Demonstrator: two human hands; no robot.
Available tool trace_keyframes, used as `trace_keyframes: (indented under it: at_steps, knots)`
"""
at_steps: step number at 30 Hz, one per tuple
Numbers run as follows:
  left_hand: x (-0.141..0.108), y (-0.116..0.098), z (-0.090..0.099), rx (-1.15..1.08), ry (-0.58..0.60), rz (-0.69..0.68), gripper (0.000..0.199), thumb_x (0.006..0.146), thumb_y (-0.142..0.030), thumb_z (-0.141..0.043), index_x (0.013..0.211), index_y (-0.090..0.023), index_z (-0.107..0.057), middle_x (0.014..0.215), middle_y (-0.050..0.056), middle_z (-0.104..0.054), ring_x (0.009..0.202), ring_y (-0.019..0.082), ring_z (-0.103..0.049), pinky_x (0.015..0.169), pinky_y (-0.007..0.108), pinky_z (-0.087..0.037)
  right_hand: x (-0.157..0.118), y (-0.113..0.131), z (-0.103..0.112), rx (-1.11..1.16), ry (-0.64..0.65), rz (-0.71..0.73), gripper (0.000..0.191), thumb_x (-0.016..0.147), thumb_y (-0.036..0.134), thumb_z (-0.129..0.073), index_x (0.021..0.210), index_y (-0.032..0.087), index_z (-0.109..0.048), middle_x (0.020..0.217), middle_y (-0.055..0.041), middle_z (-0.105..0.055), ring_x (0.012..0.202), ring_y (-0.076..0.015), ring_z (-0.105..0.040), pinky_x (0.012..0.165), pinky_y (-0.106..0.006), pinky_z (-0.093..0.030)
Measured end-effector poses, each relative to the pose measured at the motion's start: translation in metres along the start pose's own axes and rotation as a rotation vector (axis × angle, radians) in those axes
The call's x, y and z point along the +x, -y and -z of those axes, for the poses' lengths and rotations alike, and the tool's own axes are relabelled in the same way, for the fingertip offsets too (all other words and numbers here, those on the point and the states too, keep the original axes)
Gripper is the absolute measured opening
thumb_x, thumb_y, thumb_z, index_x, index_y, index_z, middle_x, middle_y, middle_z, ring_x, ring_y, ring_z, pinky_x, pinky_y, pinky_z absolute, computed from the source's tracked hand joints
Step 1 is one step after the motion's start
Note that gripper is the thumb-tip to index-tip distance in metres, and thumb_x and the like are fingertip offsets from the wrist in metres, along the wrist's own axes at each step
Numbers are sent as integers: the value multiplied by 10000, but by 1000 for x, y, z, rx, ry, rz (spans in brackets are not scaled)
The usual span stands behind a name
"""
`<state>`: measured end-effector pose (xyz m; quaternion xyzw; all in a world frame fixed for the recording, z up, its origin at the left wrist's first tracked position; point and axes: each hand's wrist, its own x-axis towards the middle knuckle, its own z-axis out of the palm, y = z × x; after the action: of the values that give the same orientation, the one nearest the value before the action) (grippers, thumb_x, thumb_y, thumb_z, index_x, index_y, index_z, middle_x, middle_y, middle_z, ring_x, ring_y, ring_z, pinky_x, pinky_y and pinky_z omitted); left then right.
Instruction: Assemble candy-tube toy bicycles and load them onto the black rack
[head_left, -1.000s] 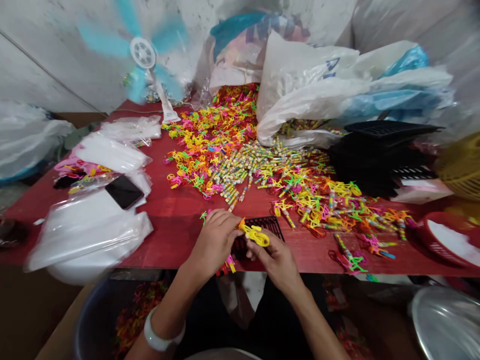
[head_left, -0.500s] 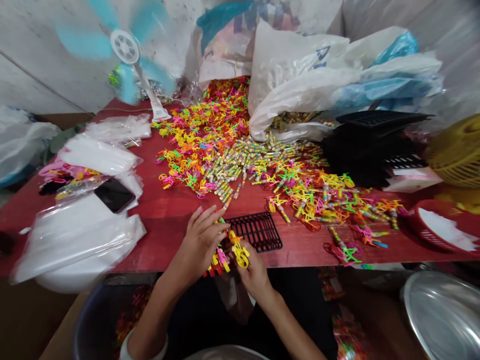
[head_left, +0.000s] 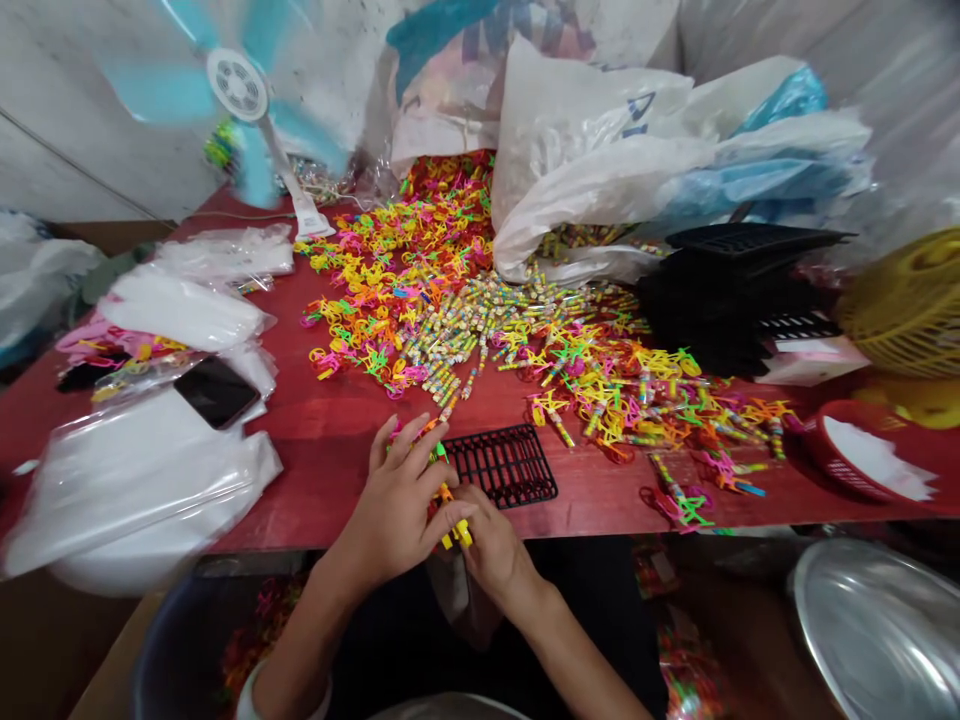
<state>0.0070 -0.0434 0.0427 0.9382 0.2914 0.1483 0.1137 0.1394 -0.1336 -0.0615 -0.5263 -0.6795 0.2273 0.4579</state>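
Observation:
My left hand (head_left: 401,500) is at the table's front edge, its fingers curved over several small bright plastic toys (head_left: 448,535), which it partly hides. Yellow, orange and green pieces show between the two hands. Close beside it, my right hand (head_left: 495,550) has its fingers closed around yellow toy pieces, mostly covered now. Just behind the hands, a black plastic grid tray (head_left: 510,465) lies flat on the red table (head_left: 322,440). A heap of patterned little tubes (head_left: 465,325) spreads beyond it, among loose yellow, pink and green toys (head_left: 360,335).
At left lie clear plastic bags (head_left: 150,470) with a phone (head_left: 217,390) on top. A fan (head_left: 238,85) spins behind. White sacks (head_left: 585,130) and stacked black trays (head_left: 712,300) stand at the back; a red basket (head_left: 832,455) sits right, a metal basin (head_left: 885,620) below.
My right hand has moved up and left, closer to my left hand, covering the yellow toy that was visible in it. The whole view has shifted slightly.

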Motion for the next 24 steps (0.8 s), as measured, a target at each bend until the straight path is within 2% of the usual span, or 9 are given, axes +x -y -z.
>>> trace_keyframes:
  at_steps: [10,15,18,24]
  knots:
    - [-1,3,0,-15,21,-7,301,887,-441,-514,1038,-231,-668,1419,85,-474,1379,299,-285,1139,536,-137,1,5,0,9,-124,65,425,877,64,-430,1274,217,-443,1083,-108,-612,1060,-217,-598,848,-361,-541]
    - [-2,4,-2,-29,9,-8,367,878,-489,-509,1091,-226,-653,1409,92,-485,1368,306,-303,1140,535,-135,6,3,0,48,-128,24,302,889,58,-425,1113,222,-543,933,-65,-618,878,-182,-619,732,-300,-535]
    - [-2,4,-2,-35,-7,-23,394,881,-489,-503,1161,-239,-622,1416,86,-478,1363,301,-311,1140,528,-138,7,2,-1,43,-124,10,275,879,47,-419,1052,208,-558,908,-62,-611,850,-177,-605,699,-278,-514]
    - [2,1,-2,-16,10,20,254,885,-435,-523,856,-229,-667,1383,71,-515,1362,298,-319,1124,539,-172,12,9,5,33,-68,-66,243,853,59,-430,928,209,-605,820,-34,-607,741,-158,-602,625,-244,-489]
